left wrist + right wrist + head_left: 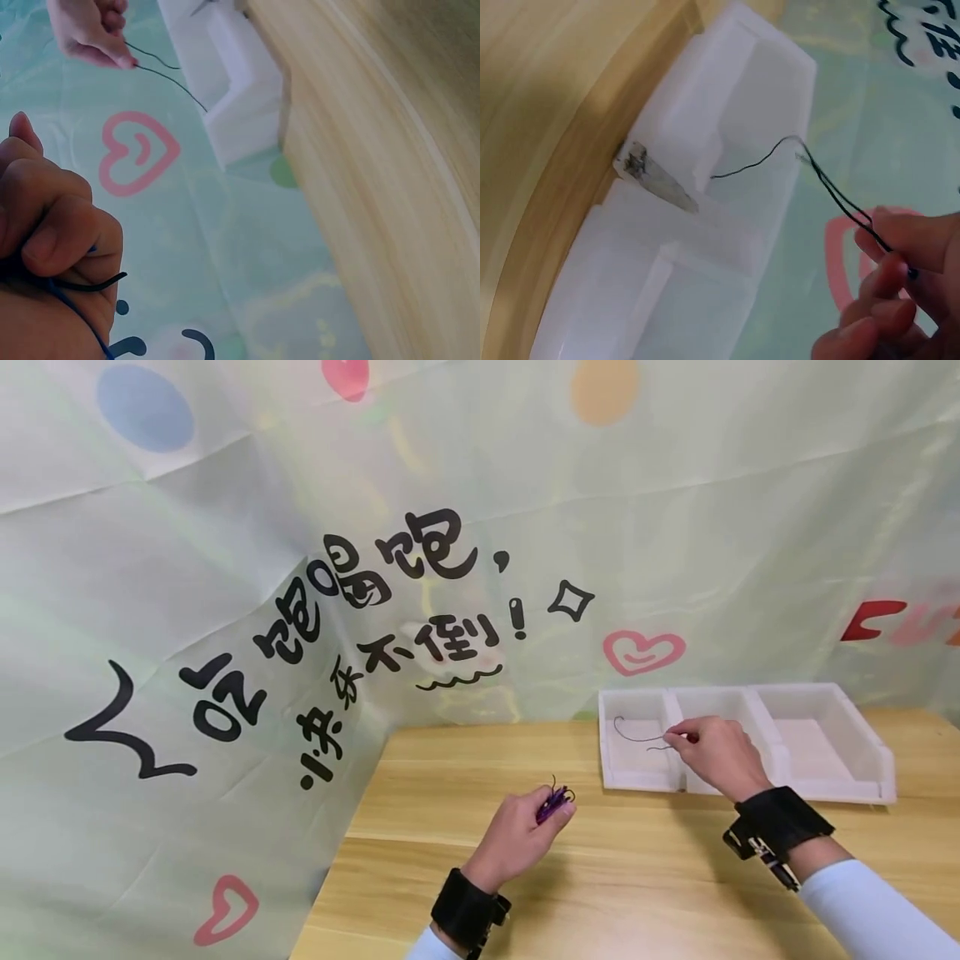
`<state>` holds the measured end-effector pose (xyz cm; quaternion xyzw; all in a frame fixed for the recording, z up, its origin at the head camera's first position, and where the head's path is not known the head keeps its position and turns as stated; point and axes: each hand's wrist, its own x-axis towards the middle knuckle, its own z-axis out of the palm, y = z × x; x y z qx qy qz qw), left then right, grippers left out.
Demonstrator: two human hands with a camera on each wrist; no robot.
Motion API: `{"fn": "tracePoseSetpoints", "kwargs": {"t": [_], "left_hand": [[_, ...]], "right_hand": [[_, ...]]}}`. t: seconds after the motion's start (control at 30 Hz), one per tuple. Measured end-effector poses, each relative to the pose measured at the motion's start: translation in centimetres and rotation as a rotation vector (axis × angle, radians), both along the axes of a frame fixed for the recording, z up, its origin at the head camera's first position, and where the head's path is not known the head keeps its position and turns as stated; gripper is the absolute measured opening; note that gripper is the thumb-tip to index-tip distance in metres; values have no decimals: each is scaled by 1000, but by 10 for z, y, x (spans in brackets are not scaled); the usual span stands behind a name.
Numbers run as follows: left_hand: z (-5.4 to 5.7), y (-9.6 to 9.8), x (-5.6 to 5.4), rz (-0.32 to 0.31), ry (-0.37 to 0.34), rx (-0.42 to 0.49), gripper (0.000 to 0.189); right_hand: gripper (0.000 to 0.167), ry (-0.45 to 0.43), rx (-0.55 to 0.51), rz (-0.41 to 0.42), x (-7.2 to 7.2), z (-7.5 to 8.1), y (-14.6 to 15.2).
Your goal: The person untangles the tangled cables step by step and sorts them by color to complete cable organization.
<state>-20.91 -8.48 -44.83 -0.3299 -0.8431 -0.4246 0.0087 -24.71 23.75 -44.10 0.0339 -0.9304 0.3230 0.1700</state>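
My right hand (718,755) pinches thin black cords (825,176) between thumb and fingertips. Their loose ends hang over the left compartment of a white tray (603,739), with the hand above that tray's first divider. To the left and nearer, my left hand (517,835) grips a small bundle of dark purple and black strands (553,803), whose curled ends stick out past the fingers. In the left wrist view, a black end and a thin blue strand (79,311) come out of the curled fingers; the rest of the bundle is hidden in the palm.
The white tray has three compartments and stands at the back right of the wooden table (465,760). A dark stain (637,161) marks the end of one divider. Behind and to the left hangs a printed cloth (525,468) with black lettering and hearts.
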Motion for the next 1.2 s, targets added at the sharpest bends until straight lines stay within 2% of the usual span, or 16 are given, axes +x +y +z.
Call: {"fn": "tracePoseSetpoints", "kwargs": {"t": [0.1,0.27,0.5,0.63,0.73,0.87,1.0,1.1,1.2], "left_hand": [[-1,-1,0,4,-13,-1,39],[-5,-1,2,27,-46,-23,40],[-10,0,4,39,-60,-57,40],[-10,0,3,35,-42,-60,40],[-11,1,3,30,-25,-62,39],[-13,5,4,22,-6,-75,40],[-13,8,6,15,-1,-96,40],[-13,10,6,14,-9,-103,40],[-14,12,8,9,-31,-99,40]], "right_hand": [[16,-71,36,38,-9,-3,-4],[9,-112,101,97,-21,-11,-8],[6,-5,265,134,-28,-34,-13],[11,-11,327,124,-28,-38,-12],[14,-36,319,140,-28,-36,-11],[8,-54,251,176,-25,-32,-7],[7,3,161,181,-21,-26,-5],[8,60,136,164,-18,-21,-4],[9,53,136,142,-17,-21,-4]]}}
